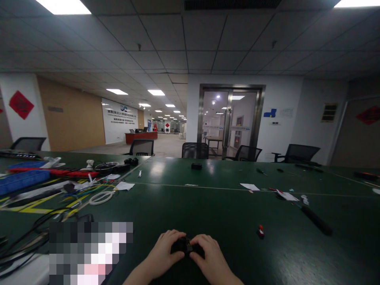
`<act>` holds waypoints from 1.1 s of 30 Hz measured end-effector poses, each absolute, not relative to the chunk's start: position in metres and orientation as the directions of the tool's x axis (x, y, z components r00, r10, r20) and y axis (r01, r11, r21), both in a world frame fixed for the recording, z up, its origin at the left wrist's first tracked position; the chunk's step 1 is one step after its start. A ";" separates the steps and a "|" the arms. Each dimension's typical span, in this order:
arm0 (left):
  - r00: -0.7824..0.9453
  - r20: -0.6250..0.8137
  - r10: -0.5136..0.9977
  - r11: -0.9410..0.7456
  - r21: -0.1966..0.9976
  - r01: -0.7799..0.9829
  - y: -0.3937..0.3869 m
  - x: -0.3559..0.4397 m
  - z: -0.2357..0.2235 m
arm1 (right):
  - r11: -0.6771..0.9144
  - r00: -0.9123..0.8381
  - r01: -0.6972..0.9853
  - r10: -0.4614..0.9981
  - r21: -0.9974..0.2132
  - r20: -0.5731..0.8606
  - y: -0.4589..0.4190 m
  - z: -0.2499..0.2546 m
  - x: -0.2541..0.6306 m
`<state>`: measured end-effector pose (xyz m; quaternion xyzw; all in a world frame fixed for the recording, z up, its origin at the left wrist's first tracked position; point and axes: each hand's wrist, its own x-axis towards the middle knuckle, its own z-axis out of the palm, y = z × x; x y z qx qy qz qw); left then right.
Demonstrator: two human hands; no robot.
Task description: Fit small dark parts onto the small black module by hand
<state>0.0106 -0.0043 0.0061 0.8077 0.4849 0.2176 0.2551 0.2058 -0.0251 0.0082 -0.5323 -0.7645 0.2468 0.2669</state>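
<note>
My left hand [165, 251] and my right hand [209, 253] meet over the green table near its front edge. Between them is a small black part [188, 247] with a yellowish spot in its middle. The fingers of both hands are closed round it, left hand on one end and right hand on the other. Its exact kind is too small and dark to make out. To the right lies a small red, white and black piece [260, 231], apart from my hands.
A black-handled tool [316, 219] lies at the right, beside white paper [287, 195]. A black block [196, 166] stands farther back. Cables, a white coil [101, 198] and blue trays [23, 181] crowd the left. A pixelated patch hides the near left.
</note>
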 end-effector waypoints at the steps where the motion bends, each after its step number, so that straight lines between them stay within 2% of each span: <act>1: 0.435 0.099 0.895 -0.396 0.623 0.674 -0.005 0.011 0.008 | 0.308 -0.290 0.684 0.947 -0.661 0.141 -0.025 0.008 0.206; 18: 0.408 0.131 0.904 -0.390 0.644 0.658 -0.005 0.010 0.003 | 0.307 -0.297 0.687 0.946 -0.659 0.131 -0.027 0.012 0.205; 23: 0.410 0.137 0.902 -0.398 0.634 0.664 -0.005 0.011 0.004 | 0.331 -0.299 0.693 0.940 -0.641 0.162 -0.027 0.011 0.204; 33: 0.409 0.163 0.898 -0.410 0.649 0.641 -0.003 0.010 0.002 | 0.314 -0.210 0.646 0.949 -0.695 0.234 -0.025 0.009 0.205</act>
